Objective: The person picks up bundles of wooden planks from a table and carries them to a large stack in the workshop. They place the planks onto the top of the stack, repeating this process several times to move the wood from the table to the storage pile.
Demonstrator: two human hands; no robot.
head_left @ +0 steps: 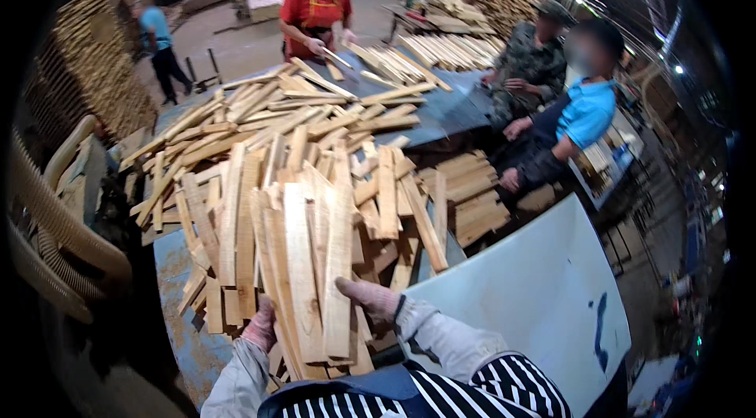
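Striped dark-and-white cloth [488, 390] with a blue apron bib [378, 390] fills the bottom edge nearest us, and from it our two pale-sleeved forearms rise toward the work. Our left hand [261, 326], in a pinkish glove, is closed around the left lower edge of a bundle of pale wooden slats [311, 276], its fingers tucked beneath the wood. Our right hand [370, 300], gloved the same, grips the right side of that bundle, thumb lying over the outermost slat. We hold the bundle fanned and tilted away from us, its near ends between our hands and its far ends reaching over the big loose heap of slats [268, 150] that covers the blue-grey table [185, 339]. Just right of our right arm a large white panel [535, 292] leans in, marked with a small blue smear. To our left a tan plastic chair [55, 221] stands beside the table. At the far end a person in a red shirt and orange apron [315, 9] handles slats with both hands, well apart from us. On the right side two more people sit close together, one in a blue shirt [587, 111] and one in camouflage [531, 64], with a lower stack of slats [472, 197] in front of them. Another person in a light blue top [157, 40] walks by tall stacked timber [94, 64] at the far left.
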